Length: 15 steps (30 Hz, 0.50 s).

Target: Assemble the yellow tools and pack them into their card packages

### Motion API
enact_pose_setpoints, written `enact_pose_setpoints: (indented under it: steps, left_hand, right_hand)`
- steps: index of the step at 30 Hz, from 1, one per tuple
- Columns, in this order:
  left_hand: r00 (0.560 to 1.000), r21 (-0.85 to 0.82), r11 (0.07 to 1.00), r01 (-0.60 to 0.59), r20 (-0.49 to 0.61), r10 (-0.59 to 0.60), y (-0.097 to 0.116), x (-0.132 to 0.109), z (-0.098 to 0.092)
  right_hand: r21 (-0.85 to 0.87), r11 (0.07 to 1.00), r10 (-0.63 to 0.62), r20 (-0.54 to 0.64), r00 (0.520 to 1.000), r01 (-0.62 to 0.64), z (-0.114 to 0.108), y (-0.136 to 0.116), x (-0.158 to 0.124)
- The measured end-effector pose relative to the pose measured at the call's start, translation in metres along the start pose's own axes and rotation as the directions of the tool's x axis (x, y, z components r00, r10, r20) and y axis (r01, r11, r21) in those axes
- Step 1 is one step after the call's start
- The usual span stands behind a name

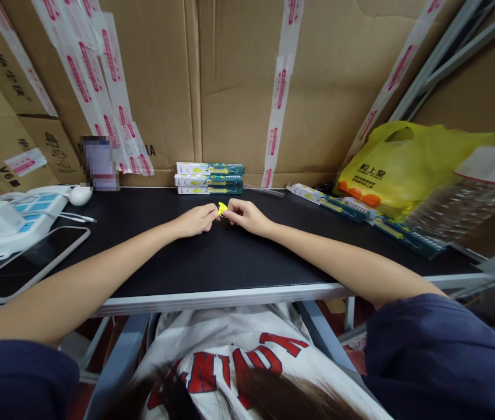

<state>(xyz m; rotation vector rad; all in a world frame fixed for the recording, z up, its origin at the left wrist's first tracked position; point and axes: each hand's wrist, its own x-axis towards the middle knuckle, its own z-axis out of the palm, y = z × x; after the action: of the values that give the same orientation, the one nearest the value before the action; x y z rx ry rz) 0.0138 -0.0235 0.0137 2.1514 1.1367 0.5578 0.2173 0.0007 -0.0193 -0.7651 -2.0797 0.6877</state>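
Note:
A small bright yellow piece (222,208) is pinched between my two hands, just above the middle of the black tabletop. My left hand (197,220) grips it from the left with curled fingers. From the other side, the thumb and forefinger of my right hand (246,216) close on it. What kind of thing it is cannot be made out, as the fingers cover part of it. Right behind my hands stands a stack of slim green-and-white boxes (210,178) with yellow items printed on them.
More slim boxes (339,205) lie at the right, beside a yellow plastic bag (404,163) and a clear plastic container (457,198). At the left are a phone (28,262) and a white power strip (41,204) with cables. Cardboard (238,87) walls the table's back.

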Motion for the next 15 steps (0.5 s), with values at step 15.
enact_pose_setpoints:
  steps: [15]
  left_hand:
    - [0.998,0.095,0.995,-0.044,0.052,0.039,-0.0027,0.0019,-0.0009]
  right_hand:
    - [0.054,0.998,0.037,0.024,0.999,-0.039,0.0017,-0.0067,0.0003]
